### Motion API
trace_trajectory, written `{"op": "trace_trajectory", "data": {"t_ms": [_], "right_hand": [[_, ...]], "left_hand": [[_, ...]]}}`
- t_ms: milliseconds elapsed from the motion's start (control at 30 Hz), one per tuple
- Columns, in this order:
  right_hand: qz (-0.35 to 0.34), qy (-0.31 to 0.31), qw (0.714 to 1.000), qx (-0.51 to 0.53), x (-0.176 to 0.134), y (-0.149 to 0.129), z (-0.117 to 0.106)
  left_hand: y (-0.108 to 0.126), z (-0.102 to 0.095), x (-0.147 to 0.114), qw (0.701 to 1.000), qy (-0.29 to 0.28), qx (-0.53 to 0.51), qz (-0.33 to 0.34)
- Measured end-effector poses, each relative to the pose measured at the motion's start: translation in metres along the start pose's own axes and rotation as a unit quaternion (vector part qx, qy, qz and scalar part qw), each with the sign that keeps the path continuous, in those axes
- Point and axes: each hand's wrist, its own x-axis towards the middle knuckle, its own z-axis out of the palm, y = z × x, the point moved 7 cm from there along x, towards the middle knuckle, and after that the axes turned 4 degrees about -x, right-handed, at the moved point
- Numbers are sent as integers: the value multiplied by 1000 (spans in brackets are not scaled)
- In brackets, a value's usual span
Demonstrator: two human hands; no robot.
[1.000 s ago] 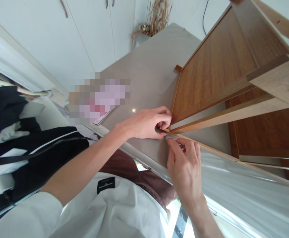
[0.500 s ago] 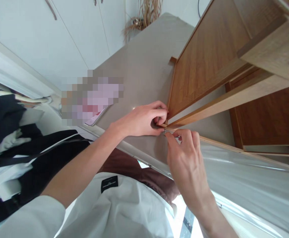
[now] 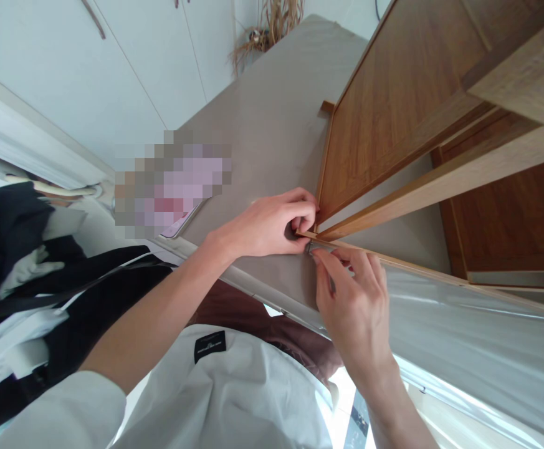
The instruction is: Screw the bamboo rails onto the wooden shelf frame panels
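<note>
A wooden shelf unit [image 3: 384,118] with slatted brown panels and pale rails lies on its side on the grey-covered surface. Thumb and bent fingers of my left hand [image 3: 276,224] are closed around its near lower corner, where a thin wooden strip [image 3: 305,234] pokes out. Just to the right, my right hand [image 3: 353,299] pinches a small thin metal piece [image 3: 310,247] against the outer face of that corner. Its exact kind cannot be made out, as the fingers cover most of it.
A phone [image 3: 185,215], mostly blurred out, lies at the left edge of the grey surface [image 3: 272,125]. White cabinet doors [image 3: 136,56] and dried stalks [image 3: 281,25] stand behind. Dark clothes [image 3: 10,218] and a white cable are at the left; a sheer white curtain [image 3: 463,330] hangs at the right.
My right hand has shifted slightly right and its fingers have turned and spread a little at the corner. My left hand keeps its hold. The view has moved slightly.
</note>
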Motion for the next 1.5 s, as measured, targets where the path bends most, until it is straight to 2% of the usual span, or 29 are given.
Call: {"op": "trace_trajectory", "data": {"t_ms": [167,367,633,833,967,1167,1500], "right_hand": [[6,3,1000,-2,-5,4,5],[26,10,1000,15,-7,11,9],[60,24,997,51,-10,15,11],[66,21,996,63,-8,17,12],[51,4,996,76,-8,19,14],[-19,-4,1000,19,-10,14,7],[-32,-13,998,46,-8,10,8]], "left_hand": [[-1,0,1,1000,13,17,-6],[-1,4,-1,999,-18,28,-7],[3,2,-1,999,-5,45,8],[3,2,0,999,-19,40,4],[1,2,0,999,-21,41,-1],[-2,3,1,999,-22,36,-2],[0,2,0,1000,-20,11,3]]}}
